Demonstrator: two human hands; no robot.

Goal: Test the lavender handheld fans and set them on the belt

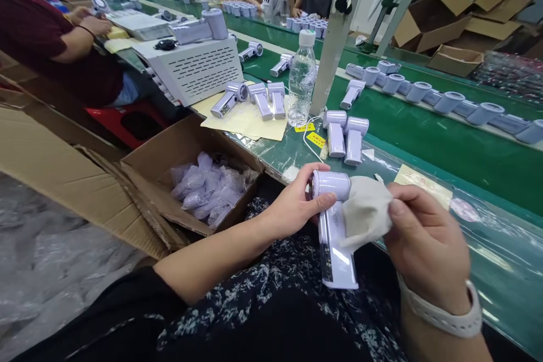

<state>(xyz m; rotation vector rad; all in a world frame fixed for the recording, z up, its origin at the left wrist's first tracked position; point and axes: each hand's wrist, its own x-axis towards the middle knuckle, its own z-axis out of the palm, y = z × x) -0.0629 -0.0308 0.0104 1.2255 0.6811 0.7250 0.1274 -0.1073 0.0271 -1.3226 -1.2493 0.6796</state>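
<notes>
My left hand (303,201) is closed around the head of a lilac handheld fan (339,257), its thumb across the barrel. The fan hangs over my lap with its handle pointing down and a dark strip along one side. A whitish cloth (368,212) is pinched in my right hand (424,232) and lies against the fan's head and upper handle. Two more lilac fans (355,141) lie on the green table just beyond my hands. Part of the held fan is hidden behind the cloth.
A water bottle (302,82) stands by a metal post (335,39). Several fans lie on yellow paper (254,124) near a white vented box (199,68). An open carton (144,164) of wrapped pieces sits at left. Fans line the green conveyor (424,124). A co-worker (46,39) sits at left.
</notes>
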